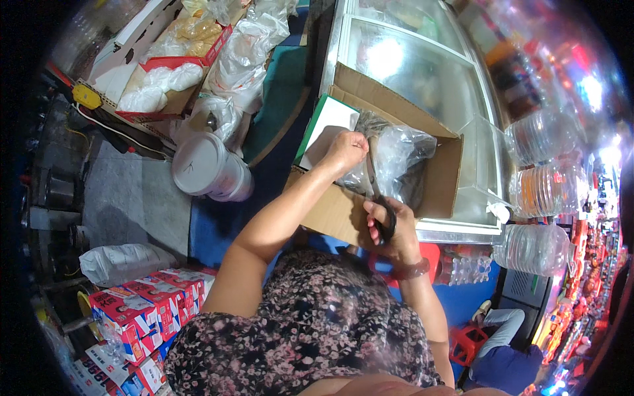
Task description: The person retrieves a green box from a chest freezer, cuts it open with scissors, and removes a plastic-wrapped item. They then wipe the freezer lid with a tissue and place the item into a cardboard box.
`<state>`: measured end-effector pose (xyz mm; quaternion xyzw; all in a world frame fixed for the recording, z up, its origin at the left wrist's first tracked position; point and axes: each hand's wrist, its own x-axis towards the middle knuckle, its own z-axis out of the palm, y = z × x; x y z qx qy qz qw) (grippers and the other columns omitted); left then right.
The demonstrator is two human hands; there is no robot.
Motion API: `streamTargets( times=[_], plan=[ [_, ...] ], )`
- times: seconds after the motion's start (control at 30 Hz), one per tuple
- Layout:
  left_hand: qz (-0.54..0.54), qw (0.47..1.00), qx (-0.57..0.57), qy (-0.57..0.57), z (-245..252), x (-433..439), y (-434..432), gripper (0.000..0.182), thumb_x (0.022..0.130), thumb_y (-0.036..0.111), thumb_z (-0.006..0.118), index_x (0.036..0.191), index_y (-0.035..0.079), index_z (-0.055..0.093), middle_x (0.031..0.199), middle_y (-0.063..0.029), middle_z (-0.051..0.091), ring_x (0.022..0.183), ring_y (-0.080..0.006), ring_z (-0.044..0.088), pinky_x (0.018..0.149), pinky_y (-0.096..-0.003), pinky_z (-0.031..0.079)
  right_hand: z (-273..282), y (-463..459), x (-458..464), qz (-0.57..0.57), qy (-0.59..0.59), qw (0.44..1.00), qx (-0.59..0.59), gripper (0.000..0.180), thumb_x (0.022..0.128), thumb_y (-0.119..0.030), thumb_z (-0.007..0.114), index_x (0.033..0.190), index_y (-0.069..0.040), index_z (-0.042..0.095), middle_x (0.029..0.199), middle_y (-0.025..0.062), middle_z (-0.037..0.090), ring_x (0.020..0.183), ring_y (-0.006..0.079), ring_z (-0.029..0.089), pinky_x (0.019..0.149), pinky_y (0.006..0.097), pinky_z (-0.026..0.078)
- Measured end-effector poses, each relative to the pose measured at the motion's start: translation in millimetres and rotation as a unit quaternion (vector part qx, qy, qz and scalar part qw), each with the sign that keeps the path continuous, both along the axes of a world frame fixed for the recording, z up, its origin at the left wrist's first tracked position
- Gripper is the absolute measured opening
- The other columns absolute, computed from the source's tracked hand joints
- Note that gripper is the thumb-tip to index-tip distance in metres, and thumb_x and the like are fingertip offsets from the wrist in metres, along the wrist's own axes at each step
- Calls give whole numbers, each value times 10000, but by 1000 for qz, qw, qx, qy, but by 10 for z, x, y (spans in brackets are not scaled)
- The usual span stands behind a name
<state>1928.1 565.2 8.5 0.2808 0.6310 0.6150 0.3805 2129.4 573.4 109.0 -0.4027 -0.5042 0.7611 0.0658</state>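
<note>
My right hand grips black-handled scissors, their blades pointing away from me over an open cardboard box. Inside the box lies a clear plastic bag, its contents hard to make out. My left hand hovers beside the blades near their tips, fingertips drawn together. Whether something thin is pinched there cannot be seen. Below that hand is a white panel with a green edge, at the box's left side.
The box rests on a glass-topped freezer. Large clear plastic jugs line its right side. A lidded white bucket and bagged goods stand left. Printed cartons are lower left. Another person is lower right, by a red stool.
</note>
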Motion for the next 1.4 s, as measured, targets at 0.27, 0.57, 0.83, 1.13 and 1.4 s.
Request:
streamTargets(
  times=[0.27,0.57,0.83,1.13,1.4],
  plan=[
    [80,973,-38,215,104,-143,-122,100,851,19,530,804,15,618,677,-75,610,608,-161,568,565,-299,432,60,4,271,0,9,1000,-7,250,842,-181,699,991,2,617,632,0,557,429,69,473,365,196,335],
    [52,901,-55,428,336,-66,-183,105,849,119,600,861,38,666,826,-150,679,787,-303,643,720,-414,475,272,-72,436,24,43,998,-28,349,854,-188,638,1120,23,556,737,69,605,550,152,562,469,255,438],
    [-34,722,-107,683,436,-57,-84,142,755,70,598,662,95,702,783,-82,704,846,-224,604,884,-395,354,298,-42,250,31,29,998,-40,271,853,-185,656,1019,14,578,711,70,614,524,150,558,453,253,430],
    [24,881,-80,466,336,-227,-25,118,798,123,591,827,69,692,845,-158,689,844,-329,668,769,-409,510,186,65,167,4,47,991,-122,218,845,-181,692,939,-15,589,700,68,619,505,144,545,449,261,421],
    [6,918,-97,384,418,-181,-43,148,784,109,562,804,73,704,849,-138,704,859,-309,676,793,-418,490,201,-37,190,-11,36,993,-108,252,840,-141,692,1017,0,582,720,62,606,541,135,544,472,248,416]
  ],
)
